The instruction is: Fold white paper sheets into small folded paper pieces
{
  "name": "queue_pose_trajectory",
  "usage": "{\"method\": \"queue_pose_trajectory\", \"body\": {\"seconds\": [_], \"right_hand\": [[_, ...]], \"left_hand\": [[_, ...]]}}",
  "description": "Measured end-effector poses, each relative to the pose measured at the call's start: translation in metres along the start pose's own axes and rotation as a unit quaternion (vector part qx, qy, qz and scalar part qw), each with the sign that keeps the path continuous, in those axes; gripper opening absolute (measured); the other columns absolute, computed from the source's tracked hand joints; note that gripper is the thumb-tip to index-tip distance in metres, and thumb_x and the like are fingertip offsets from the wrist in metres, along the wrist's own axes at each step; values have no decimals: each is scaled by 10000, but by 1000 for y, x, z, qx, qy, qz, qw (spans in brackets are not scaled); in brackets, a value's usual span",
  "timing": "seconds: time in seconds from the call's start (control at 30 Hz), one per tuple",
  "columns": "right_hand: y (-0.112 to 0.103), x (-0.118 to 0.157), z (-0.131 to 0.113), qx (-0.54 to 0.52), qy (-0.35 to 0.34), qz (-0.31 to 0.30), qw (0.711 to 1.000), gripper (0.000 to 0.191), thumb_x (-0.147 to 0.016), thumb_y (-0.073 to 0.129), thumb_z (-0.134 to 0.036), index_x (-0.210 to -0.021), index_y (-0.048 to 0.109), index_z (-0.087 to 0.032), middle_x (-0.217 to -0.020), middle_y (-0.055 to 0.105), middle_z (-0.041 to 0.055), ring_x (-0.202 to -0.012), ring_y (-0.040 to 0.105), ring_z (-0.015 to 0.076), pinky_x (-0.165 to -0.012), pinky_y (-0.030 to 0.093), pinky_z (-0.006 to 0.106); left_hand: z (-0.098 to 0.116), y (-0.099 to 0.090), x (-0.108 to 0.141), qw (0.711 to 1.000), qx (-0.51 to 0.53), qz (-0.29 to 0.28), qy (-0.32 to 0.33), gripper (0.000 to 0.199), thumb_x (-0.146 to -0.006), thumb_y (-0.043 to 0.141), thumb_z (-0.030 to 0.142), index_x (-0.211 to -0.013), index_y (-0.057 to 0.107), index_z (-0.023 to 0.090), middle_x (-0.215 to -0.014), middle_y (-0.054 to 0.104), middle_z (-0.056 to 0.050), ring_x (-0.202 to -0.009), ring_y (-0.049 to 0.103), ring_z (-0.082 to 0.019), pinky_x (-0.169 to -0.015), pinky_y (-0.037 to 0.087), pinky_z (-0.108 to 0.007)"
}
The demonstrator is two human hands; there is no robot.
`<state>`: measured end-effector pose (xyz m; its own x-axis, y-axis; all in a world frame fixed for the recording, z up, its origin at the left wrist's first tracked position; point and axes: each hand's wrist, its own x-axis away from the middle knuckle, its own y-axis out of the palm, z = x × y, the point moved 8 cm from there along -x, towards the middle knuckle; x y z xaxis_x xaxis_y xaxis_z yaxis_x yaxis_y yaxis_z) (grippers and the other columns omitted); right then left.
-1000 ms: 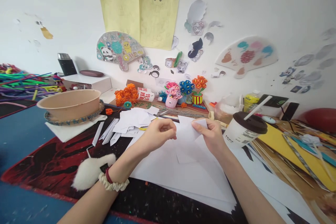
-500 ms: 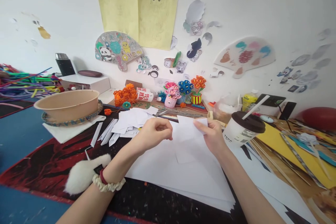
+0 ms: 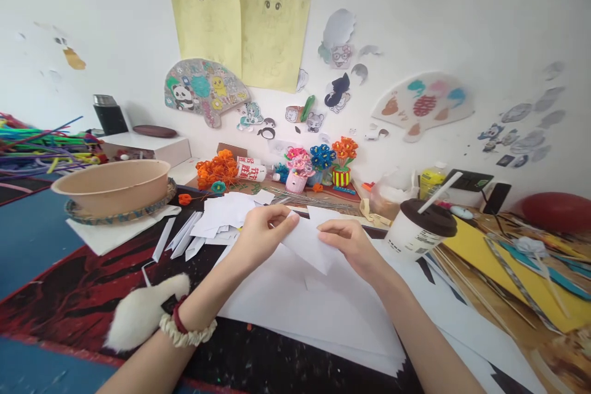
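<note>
A small piece of white paper (image 3: 311, 245) is held up between both hands, one corner pointing down. My left hand (image 3: 265, 228) pinches its left edge between thumb and fingers. On the other side, my right hand (image 3: 348, 243) grips the right edge, thumb and fingers closed. Beneath lies a stack of larger white sheets (image 3: 323, 314) on a black and red mat (image 3: 92, 295). Left of the hands is a heap of white paper pieces (image 3: 226, 212), with several folded white strips (image 3: 187, 234) beside it.
A lidded cup with a straw (image 3: 418, 231) stands close to my right hand. Near my left forearm lies a fluffy white object (image 3: 141, 317). A beige basin (image 3: 113, 188) is at the left. Pipe-cleaner flowers (image 3: 300, 163) line the back, and yellow sheets (image 3: 521, 277) lie right.
My left hand has taken hold of the paper piece, which only the right hand held before. The right hand has shifted left and lower, and the paper is now tilted.
</note>
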<state>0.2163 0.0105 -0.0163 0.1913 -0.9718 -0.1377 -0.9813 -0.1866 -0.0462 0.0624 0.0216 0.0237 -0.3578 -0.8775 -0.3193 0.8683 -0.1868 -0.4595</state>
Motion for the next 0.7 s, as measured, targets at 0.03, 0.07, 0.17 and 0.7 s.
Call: {"method": "queue_pose_trajectory", "body": {"seconds": [0.03,0.07,0.17,0.7], "right_hand": [[2,0,1,9,5,-13,1000,214,-687,714,-371,-792,713,-184,-816,694,48,-740,615,184,-655,470,287],[4,0,1,15,5,-18,1000,229,-697,706,-379,-823,709,-188,-851,695,51,-766,619,187,-672,473,290],[10,-1,0,30,-10,-22,999,238,-725,680,-393,-849,682,-190,-884,683,52,-808,612,190,-702,474,296],[20,-1,-3,116,-48,-99,987,140,-769,538,-259,-651,534,-183,-572,462,-36,-537,431,105,-493,338,219]], "left_hand": [[-1,1,0,1000,-7,-12,-1,331,-825,483,416,-702,628,144,-630,602,-10,-603,526,-130,-528,364,-225],[-1,2,0,1000,-17,-23,0,331,-820,489,412,-687,627,143,-617,598,-8,-589,518,-127,-518,355,-224],[0,6,0,998,-46,-36,11,310,-808,503,382,-659,632,144,-597,590,0,-559,494,-114,-505,335,-220],[10,13,3,998,-51,-38,22,234,-782,524,266,-639,677,164,-608,639,-2,-593,528,-127,-566,364,-227]]}}
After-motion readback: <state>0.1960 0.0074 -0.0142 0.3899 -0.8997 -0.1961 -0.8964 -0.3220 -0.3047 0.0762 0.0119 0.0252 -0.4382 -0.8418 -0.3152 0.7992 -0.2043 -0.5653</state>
